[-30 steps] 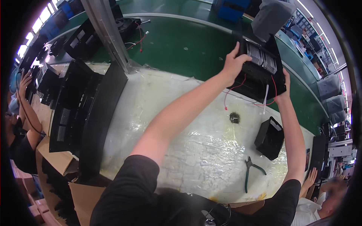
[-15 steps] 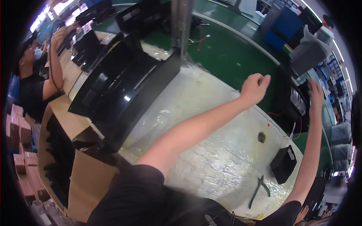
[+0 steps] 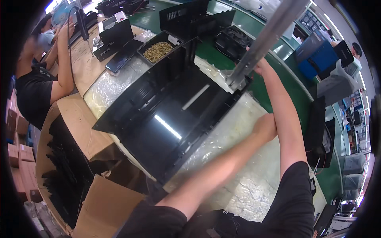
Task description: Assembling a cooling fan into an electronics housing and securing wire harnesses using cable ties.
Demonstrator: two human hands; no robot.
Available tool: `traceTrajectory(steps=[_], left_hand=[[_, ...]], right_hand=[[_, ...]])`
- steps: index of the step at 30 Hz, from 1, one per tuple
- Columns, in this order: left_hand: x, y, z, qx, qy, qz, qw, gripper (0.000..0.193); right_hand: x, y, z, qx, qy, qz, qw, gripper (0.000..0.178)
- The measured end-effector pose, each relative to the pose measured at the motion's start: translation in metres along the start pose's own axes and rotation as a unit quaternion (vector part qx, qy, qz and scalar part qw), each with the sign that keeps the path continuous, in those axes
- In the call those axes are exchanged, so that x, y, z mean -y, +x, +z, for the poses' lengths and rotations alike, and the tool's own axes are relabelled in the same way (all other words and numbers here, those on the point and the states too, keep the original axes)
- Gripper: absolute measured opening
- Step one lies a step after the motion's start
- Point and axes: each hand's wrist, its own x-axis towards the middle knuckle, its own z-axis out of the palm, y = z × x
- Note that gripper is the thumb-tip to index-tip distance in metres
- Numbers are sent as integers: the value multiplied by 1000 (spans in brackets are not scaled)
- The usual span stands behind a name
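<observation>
In the head view, my right hand (image 3: 259, 66) reaches to the far side, just beside the metal post (image 3: 265, 41), which hides most of it. A fingertip shows past the post's edge, near a black fan unit (image 3: 233, 40) on the green surface (image 3: 294, 90). I cannot tell how far that hand is open, whether it touches the fan unit or whether it has hold of anything.

My left hand (image 3: 265, 127) is over the table (image 3: 254, 196), with my right forearm crossing in front of its fingers, so I cannot tell how open it is or whether it grips anything.

A large glossy black panel (image 3: 170, 115) lies on the left part of the table, its upright edges toward the far side. Beyond it, on the left, a black tray (image 3: 145, 56) holds brass-coloured screws (image 3: 158, 51), and a dark flat device (image 3: 123, 57) lies just left of the tray. Farther off, left of the fan unit, stands a black housing (image 3: 184, 16). Another black housing (image 3: 317, 131), with red and white wires, lies to the right on the green surface.

At near left, an open cardboard box (image 3: 107, 206) contains black pieces (image 3: 65, 158). At far left, a co-worker (image 3: 59, 79) has raised hands near a black driver-like tool (image 3: 82, 23).
</observation>
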Motion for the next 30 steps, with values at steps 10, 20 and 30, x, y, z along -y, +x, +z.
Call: traceTrajectory(steps=[10, 20, 30], left_hand=[[22, 25, 4, -72, -157, -22, 985, 20], [-1, 27, -3, -295, -90, 189, 932, 27], [-131, -53, -49, -82, -13, 273, 958, 111]], right_hand=[[25, 40, -11, -105, -28, 55, 993, 32], [89, -137, -28, -153, 165, 94, 970, 32], [98, -479, -76, -208, 118, -65, 969, 40]])
